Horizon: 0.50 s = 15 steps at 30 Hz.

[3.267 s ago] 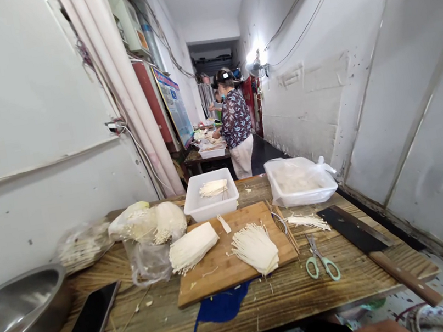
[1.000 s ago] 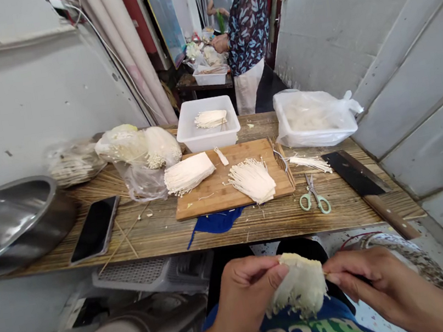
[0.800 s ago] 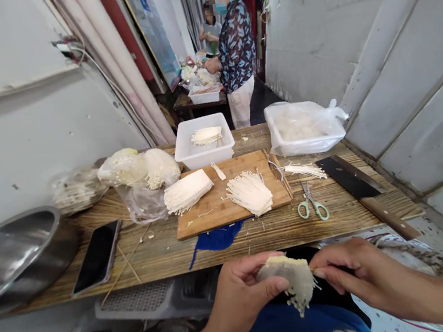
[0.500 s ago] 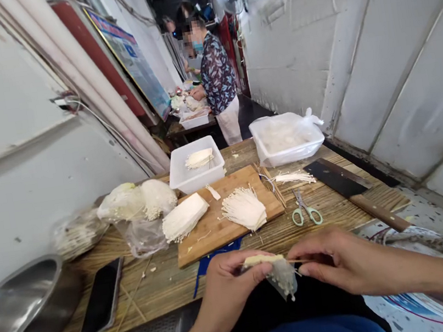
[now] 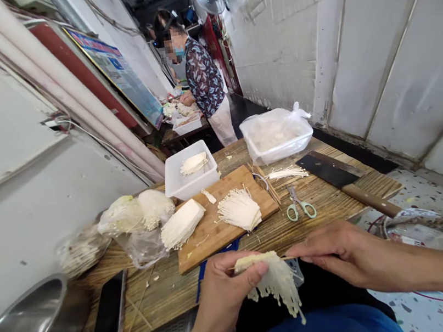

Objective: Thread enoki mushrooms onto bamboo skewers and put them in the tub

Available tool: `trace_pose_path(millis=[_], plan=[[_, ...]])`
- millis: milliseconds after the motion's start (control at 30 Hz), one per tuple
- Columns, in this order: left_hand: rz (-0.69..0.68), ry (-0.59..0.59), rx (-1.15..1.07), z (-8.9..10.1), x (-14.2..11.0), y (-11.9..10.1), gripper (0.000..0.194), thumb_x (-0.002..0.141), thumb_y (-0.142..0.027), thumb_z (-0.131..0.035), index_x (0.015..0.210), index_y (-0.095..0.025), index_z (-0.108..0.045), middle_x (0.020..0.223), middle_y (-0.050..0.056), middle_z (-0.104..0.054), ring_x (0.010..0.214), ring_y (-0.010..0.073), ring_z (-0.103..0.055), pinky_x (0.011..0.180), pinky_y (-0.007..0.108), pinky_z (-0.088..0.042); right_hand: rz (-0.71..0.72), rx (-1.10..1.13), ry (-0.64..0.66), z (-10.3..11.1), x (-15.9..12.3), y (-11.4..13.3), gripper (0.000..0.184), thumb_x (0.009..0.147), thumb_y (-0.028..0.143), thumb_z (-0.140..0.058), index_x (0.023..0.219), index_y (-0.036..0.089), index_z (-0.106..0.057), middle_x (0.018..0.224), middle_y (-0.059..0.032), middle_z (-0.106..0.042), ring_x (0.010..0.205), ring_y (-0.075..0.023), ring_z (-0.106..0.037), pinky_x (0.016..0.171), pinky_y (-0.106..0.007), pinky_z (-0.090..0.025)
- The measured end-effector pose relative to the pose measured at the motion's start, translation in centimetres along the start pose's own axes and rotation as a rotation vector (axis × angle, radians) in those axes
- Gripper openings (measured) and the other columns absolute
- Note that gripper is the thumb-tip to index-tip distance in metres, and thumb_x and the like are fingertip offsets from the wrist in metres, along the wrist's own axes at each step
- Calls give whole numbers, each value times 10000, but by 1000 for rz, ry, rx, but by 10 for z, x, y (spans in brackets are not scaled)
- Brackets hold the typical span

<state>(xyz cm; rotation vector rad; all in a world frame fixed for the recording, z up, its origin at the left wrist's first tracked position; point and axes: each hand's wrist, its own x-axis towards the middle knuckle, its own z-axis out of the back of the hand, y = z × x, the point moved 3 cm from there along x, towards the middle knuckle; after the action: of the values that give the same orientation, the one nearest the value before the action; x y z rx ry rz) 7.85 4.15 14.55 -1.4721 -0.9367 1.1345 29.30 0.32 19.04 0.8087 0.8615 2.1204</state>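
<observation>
My left hand (image 5: pixel 226 293) is closed on a small bunch of white enoki mushrooms (image 5: pixel 274 283), held by its cut base with the caps hanging down over my lap. My right hand (image 5: pixel 337 257) pinches a thin wooden skewer (image 5: pixel 287 258) that runs into the base of the bunch. Both hands are just in front of the wooden table's near edge (image 5: pixel 174 298). On the cutting board (image 5: pixel 215 233) lie two more enoki bunches, one fanned out (image 5: pixel 240 210) and one compact (image 5: pixel 182 224).
Green-handled scissors (image 5: pixel 300 207), a cleaver (image 5: pixel 342 178), loose skewers, two white tubs (image 5: pixel 190 179) (image 5: pixel 277 135), bagged mushrooms (image 5: pixel 135 215), a phone (image 5: pixel 108 313) and a steel bowl (image 5: pixel 25 331) are on the table. Another person (image 5: pixel 204 88) works at a table down the corridor.
The view has tilted and shifted. My hands have risen from my lap to the table's edge, the bunch has turned caps down, and the skewer now enters its base.
</observation>
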Motion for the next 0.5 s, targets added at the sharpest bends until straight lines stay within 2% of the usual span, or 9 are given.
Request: trace_pose_path(millis=[133, 233, 300, 333, 400, 500], plan=[[-41, 65, 94, -2, 4, -8, 243, 622, -352, -806, 762, -157, -767, 705, 52, -742, 586, 120, -624, 560, 194, -491, 9, -17, -4, 1, 1, -4, 279, 957, 177, -428, 1113, 246, -649, 884, -1, -684, 770, -81, -614, 679, -166, -421], [-172, 92, 204, 2, 8, -21, 517, 645, -379, -793, 1117, -197, -680, 964, 90, -745, 893, 230, -686, 790, 317, -545, 51, -125, -50, 1, 1, -6, 272, 960, 180, -408, 1075, 207, -653, 832, -19, -674, 724, -98, -604, 640, -185, -414], [-386, 27, 379, 8, 8, -33, 706, 641, -363, -803, 1289, -248, -545, 1171, 94, -676, 1124, 264, -602, 979, 403, -466, 101, -260, -104, 0, -1, -6, 281, 955, 169, -395, 1079, 178, -648, 754, -27, -646, 652, -112, -574, 587, -206, -394], [-520, 2, 506, 9, 6, -39, 721, 647, -342, -803, 1307, -269, -522, 1245, 88, -632, 1195, 266, -551, 1043, 427, -409, 125, -321, -135, -1, -2, -7, 289, 952, 163, -390, 1099, 170, -639, 730, -28, -631, 626, -116, -558, 568, -214, -384], [-786, 4, 772, 8, 4, -49, 626, 681, -291, -785, 1264, -279, -558, 1300, 72, -594, 1239, 252, -513, 1102, 441, -337, 136, -400, -188, -3, -3, -10, 306, 951, 155, -380, 1137, 170, -622, 731, -32, -623, 623, -123, -550, 568, -223, -384], [-1037, 65, 1016, 2, 4, -58, 401, 767, -219, -711, 1154, -261, -615, 1132, 37, -695, 1117, 198, -607, 1113, 440, -313, 75, -392, -214, -8, 1, -16, 299, 955, 161, -381, 1128, 187, -623, 794, -38, -648, 681, -125, -581, 613, -224, -410]])
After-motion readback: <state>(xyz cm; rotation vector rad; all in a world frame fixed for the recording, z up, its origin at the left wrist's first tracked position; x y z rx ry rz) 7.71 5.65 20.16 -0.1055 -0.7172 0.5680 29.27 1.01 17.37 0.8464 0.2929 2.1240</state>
